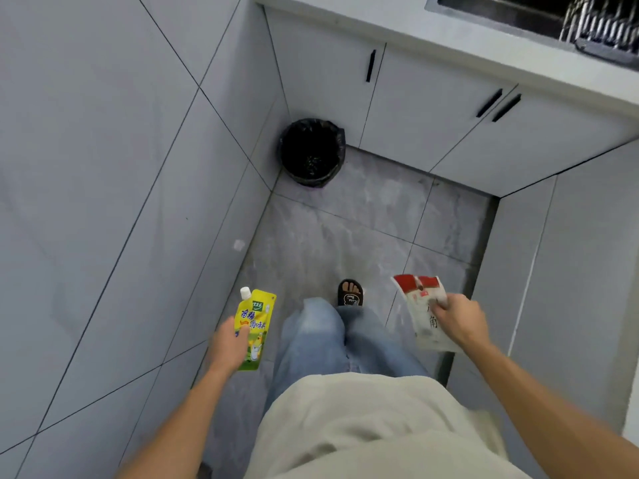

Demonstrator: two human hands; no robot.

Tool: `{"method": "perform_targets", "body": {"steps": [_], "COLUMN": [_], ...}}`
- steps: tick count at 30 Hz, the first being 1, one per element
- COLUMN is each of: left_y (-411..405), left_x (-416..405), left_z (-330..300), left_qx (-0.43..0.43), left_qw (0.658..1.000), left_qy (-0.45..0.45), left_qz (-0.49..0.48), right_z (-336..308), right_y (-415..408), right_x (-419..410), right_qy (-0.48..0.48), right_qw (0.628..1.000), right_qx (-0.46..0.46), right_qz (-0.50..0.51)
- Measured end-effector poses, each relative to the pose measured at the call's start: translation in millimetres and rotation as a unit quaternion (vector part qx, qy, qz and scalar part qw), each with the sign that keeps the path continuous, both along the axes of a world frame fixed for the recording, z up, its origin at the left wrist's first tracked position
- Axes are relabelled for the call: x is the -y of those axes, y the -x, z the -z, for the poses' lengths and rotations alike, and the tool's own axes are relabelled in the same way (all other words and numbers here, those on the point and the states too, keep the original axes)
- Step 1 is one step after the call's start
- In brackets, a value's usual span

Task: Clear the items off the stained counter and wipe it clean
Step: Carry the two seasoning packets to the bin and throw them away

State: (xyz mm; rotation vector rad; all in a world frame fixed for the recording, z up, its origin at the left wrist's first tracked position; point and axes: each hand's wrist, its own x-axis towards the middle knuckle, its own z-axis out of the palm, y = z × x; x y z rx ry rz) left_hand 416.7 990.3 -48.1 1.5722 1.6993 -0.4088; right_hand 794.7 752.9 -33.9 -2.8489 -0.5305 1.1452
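My left hand [230, 344] grips a yellow-green seasoning pouch [257, 326] with a white screw cap, held upright over the floor at lower left. My right hand [458, 319] grips a white packet with a red top [423, 305], held out at lower right. A round bin lined with a black bag [313, 152] stands open in the floor corner ahead, well beyond both hands. The white counter edge [449, 32] runs along the top right, and only a narrow strip of it shows.
A tiled wall [103, 202] closes the left side. White cabinet doors with black handles [489, 102] stand under the counter. A sink and dish rack [601, 25] sit at the top right. My legs and a sandalled foot [350, 293] are on the grey floor.
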Motion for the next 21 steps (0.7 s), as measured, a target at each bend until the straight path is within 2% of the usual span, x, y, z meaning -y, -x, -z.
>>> {"method": "perform_targets", "body": {"steps": [6, 11, 16, 21], "left_y": [6, -10, -53, -125], "left_x": [-37, -103, -195, -283], "left_z": [7, 18, 27, 28], "left_qx": [-0.039, -0.040, -0.030, 0.000], "left_qw": [0.998, 0.998, 0.998, 0.999], "left_qy": [0.027, 0.047, 0.048, 0.030], "left_qz": [-0.033, -0.018, -0.003, 0.017], "right_z": [-10, -8, 0, 10], "right_y": [-57, -79, -85, -93], "right_x": [-141, -225, -266, -276], "right_qy": [-0.053, -0.064, -0.026, 0.017], "right_qw": [0.998, 0.998, 0.999, 0.999], "right_qx": [0.007, 0.010, 0.016, -0.008], "right_qz": [-0.012, -0.014, -0.023, 0.026]}}
